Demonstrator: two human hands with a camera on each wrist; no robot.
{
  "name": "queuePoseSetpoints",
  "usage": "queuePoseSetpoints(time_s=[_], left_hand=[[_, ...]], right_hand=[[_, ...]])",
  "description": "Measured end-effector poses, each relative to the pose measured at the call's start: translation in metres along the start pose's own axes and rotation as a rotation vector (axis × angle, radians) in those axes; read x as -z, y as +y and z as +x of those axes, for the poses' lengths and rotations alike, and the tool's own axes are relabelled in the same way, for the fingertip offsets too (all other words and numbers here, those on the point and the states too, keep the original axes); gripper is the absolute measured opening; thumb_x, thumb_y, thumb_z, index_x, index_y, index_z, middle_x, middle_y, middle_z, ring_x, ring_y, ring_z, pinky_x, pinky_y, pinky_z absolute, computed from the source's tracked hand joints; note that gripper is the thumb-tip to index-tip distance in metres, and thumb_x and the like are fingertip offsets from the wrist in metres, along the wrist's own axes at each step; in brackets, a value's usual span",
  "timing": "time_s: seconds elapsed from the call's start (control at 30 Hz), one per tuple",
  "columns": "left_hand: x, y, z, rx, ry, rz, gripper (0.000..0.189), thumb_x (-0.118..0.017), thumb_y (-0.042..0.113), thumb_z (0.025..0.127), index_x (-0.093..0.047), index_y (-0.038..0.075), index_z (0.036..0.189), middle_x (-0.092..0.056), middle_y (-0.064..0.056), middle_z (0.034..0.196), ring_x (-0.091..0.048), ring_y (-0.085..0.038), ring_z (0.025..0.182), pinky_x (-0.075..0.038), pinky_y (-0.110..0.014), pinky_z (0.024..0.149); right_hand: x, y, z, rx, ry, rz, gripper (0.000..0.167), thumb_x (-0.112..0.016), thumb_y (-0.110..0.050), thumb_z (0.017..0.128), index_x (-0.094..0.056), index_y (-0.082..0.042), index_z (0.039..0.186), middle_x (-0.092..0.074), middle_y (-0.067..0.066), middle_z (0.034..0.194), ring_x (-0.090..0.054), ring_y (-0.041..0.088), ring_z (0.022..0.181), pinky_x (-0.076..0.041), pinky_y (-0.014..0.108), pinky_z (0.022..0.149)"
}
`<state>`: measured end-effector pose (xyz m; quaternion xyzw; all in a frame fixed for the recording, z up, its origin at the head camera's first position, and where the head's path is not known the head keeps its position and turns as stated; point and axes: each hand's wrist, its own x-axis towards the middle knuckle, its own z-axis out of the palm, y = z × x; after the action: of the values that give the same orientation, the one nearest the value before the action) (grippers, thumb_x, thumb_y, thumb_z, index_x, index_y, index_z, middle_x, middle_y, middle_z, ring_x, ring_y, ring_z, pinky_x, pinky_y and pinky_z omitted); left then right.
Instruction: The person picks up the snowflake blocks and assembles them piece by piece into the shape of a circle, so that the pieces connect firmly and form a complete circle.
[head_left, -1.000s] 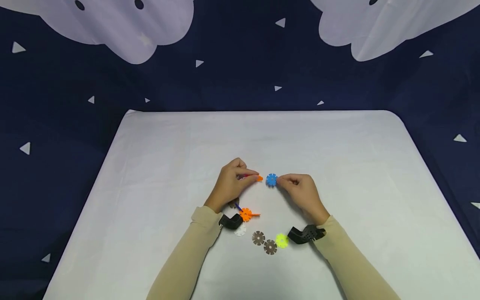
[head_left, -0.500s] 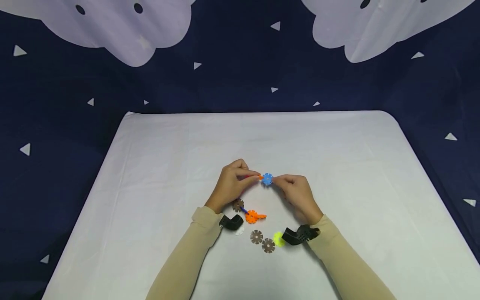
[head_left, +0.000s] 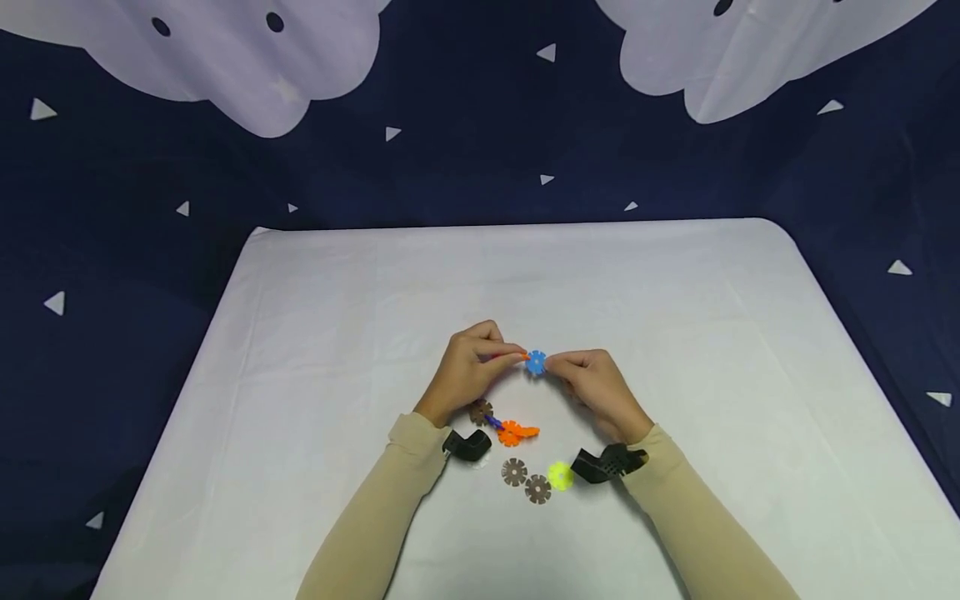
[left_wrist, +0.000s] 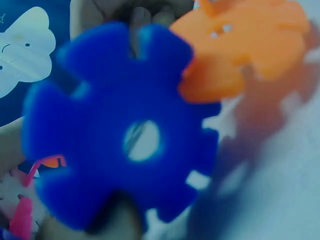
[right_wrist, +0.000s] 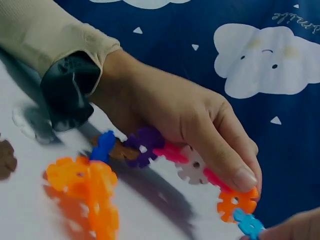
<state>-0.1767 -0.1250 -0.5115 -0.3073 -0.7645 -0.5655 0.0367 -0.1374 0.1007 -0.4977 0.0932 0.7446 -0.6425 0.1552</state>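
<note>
My left hand (head_left: 468, 371) pinches an orange notched disc (right_wrist: 226, 204) at one end of a chain of interlocking snowflake discs. Pink, white, purple (right_wrist: 152, 136), brown and dark blue discs follow in the chain, down to orange discs (head_left: 510, 433) near the tabletop. My right hand (head_left: 600, 383) pinches a light blue disc (head_left: 536, 362) by its edge. That disc meets the orange one's edge; whether their slots are engaged, I cannot tell. In the left wrist view the dark blue disc (left_wrist: 95, 130) fills much of the frame, with an orange disc (left_wrist: 270, 40) behind it.
Two loose brown discs (head_left: 514, 472) and a yellow-green disc (head_left: 560, 476) lie on the white tabletop (head_left: 675, 292) nearer the body. A white disc (head_left: 482, 462) is partly hidden by the left wrist camera (head_left: 467, 446). A dark blue patterned cloth (head_left: 480, 167) hangs behind.
My right hand has moved left, bringing the light blue disc against the orange disc. The lower orange end of the chain has swung a little to the right.
</note>
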Motion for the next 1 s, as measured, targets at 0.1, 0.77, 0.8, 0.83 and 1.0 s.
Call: queuePoseSetpoints(time_s=[0.1,0.77,0.8,0.83,1.0], left_hand=[[0.002,0.002,0.002,-0.018,-0.033,-0.005,0.011,-0.078,0.010,0.091,-0.083,0.008,0.100,-0.049,0.004,0.077,-0.046,-0.013,0.070,-0.039,-0.026,0.063],[0.013,-0.006,-0.006,0.249,0.000,0.186,0.033,-0.083,0.029,0.086,-0.078,0.016,0.117,-0.055,-0.004,0.093,-0.048,-0.020,0.080,-0.039,-0.032,0.071],[0.012,-0.005,-0.005,0.261,-0.024,0.218,0.037,-0.083,0.031,0.086,-0.077,0.016,0.120,-0.055,-0.002,0.095,-0.048,-0.019,0.083,-0.039,-0.032,0.073],[0.011,-0.004,-0.005,0.275,-0.045,0.247,0.041,-0.083,0.032,0.086,-0.076,0.017,0.123,-0.054,-0.001,0.096,-0.048,-0.018,0.084,-0.039,-0.033,0.075],[0.007,-0.001,-0.004,0.345,-0.083,0.339,0.042,-0.082,0.035,0.086,-0.075,0.020,0.125,-0.053,0.004,0.098,-0.049,-0.017,0.090,-0.039,-0.034,0.080]], right_hand=[[0.003,-0.004,0.001,0.017,-0.022,-0.036,0.023,-0.071,-0.022,0.096,-0.080,-0.002,0.105,-0.041,-0.004,0.053,-0.031,0.009,0.046,-0.029,0.023,0.045],[0.034,0.022,-0.064,0.401,-0.491,-0.717,0.052,-0.084,-0.046,0.082,-0.071,-0.033,0.130,-0.036,-0.019,0.062,-0.028,-0.002,0.056,-0.035,0.019,0.058],[0.031,0.021,-0.066,0.413,-0.472,-0.753,0.054,-0.084,-0.048,0.081,-0.071,-0.035,0.131,-0.042,-0.022,0.065,-0.030,-0.003,0.057,-0.035,0.019,0.057],[0.029,0.022,-0.067,0.430,-0.454,-0.784,0.054,-0.083,-0.050,0.081,-0.071,-0.035,0.132,-0.050,-0.025,0.070,-0.034,-0.003,0.058,-0.037,0.020,0.058],[0.023,0.025,-0.070,0.523,-0.376,-0.794,0.039,-0.082,-0.040,0.086,-0.077,-0.027,0.122,-0.070,-0.023,0.094,-0.051,-0.004,0.068,-0.046,0.022,0.062]])
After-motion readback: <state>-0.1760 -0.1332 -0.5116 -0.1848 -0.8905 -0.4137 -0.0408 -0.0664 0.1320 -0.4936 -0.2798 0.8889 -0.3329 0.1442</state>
